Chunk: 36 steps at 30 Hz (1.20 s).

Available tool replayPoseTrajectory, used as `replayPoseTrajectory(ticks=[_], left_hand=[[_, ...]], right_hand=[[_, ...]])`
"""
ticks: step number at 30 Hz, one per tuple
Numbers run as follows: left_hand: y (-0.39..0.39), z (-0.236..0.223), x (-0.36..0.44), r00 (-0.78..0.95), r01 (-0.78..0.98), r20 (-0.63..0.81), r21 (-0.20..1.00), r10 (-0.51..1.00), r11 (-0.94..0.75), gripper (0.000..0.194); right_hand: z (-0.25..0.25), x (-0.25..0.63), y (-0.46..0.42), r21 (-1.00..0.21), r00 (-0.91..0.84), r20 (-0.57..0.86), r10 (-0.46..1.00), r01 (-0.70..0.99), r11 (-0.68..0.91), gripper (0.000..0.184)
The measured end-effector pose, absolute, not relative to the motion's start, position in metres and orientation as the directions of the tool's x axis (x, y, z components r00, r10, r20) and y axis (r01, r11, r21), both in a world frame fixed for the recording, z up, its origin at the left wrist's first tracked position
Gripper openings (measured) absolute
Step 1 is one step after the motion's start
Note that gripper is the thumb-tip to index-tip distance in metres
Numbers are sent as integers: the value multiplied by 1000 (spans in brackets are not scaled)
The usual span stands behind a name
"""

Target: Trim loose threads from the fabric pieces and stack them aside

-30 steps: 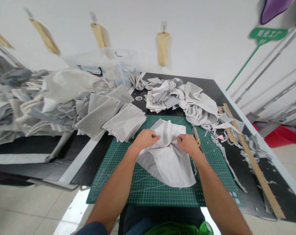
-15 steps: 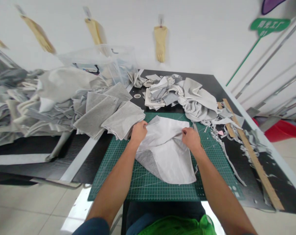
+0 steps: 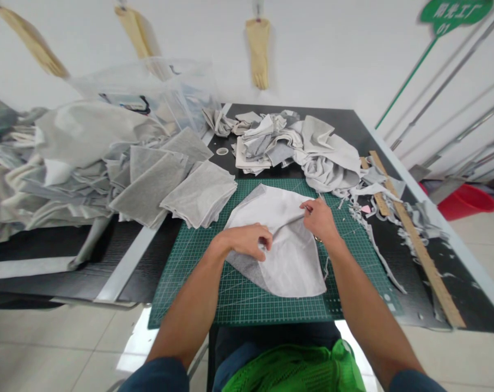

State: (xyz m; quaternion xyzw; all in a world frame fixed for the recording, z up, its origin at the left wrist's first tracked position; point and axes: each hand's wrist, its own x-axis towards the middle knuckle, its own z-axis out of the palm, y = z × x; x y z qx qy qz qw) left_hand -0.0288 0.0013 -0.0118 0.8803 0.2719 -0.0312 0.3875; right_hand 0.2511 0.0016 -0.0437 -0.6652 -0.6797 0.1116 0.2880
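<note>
A pale grey piece of cloth [image 3: 283,239] lies on the green cutting mat [image 3: 247,305] in front of me. My left hand [image 3: 247,239] rests on the cloth's middle with its fingers curled and pinching a fold. My right hand [image 3: 320,218] grips the cloth's right edge with thumb and fingers closed. Just under my right hand the tip of a pair of scissors [image 3: 317,238] shows on the mat.
Stacks of folded grey squares [image 3: 197,193] lie left of the mat, with a heap of cloth [image 3: 67,158] and a clear plastic bin [image 3: 148,92] behind. More crumpled fabric [image 3: 308,147] sits beyond the mat. A wooden ruler [image 3: 414,239] and scraps lie on the right.
My left hand has come from the cloth's far left corner back to its middle. The cloth's top now lies flatter and more spread. The view has tilted down slightly.
</note>
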Motion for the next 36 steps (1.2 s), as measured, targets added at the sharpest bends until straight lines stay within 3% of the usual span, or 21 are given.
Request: replayPoseTrajectory(ticks=[3, 6, 9, 11, 13, 16, 20, 28, 31, 34, 36], left_hand=[[-6, -12, -25, 847, 528, -308, 580, 434, -621, 34], [-11, -10, -20, 794, 604, -317, 510, 519, -613, 45], [-14, -14, -15, 724, 671, -257, 478, 640, -566, 66], [-14, -20, -11, 668, 708, -187, 459, 720, -537, 73], [-12, -27, -7, 608, 736, -92, 439, 789, -516, 69], [-5, -31, -5, 585, 707, 29, 471, 811, -527, 47], [5, -21, -14, 501, 681, 92, 572, 861, -457, 26], [13, -20, -41, 434, 850, -203, 415, 878, -325, 14], [13, -16, -40, 478, 768, -164, 554, 863, -320, 4], [10, -5, -35, 519, 549, -26, 776, 854, -310, 13], [7, 2, -32, 524, 432, 21, 855, 851, -287, 19]], right_hand=[[-46, 253, 3, -542, 69, 255, 964, 836, 83, 34], [-45, 254, 4, -587, 118, 328, 937, 803, 104, 36], [-41, 254, 2, -624, 161, 388, 908, 770, 130, 35], [-37, 251, 0, -637, 101, 351, 931, 754, 159, 30], [-33, 246, -3, -648, -49, 263, 964, 731, 214, 22], [-25, 237, -10, -674, -280, 122, 952, 681, 286, 16], [-15, 231, -18, -710, -399, -1, 917, 646, 280, 18], [-23, 229, -18, -616, -447, -70, 892, 723, 314, 13], [-23, 223, -17, -618, -362, 51, 931, 721, 314, 14], [-19, 214, -21, -738, -321, 122, 939, 603, 303, 23], [-16, 209, -23, -804, -348, 111, 931, 520, 290, 32]])
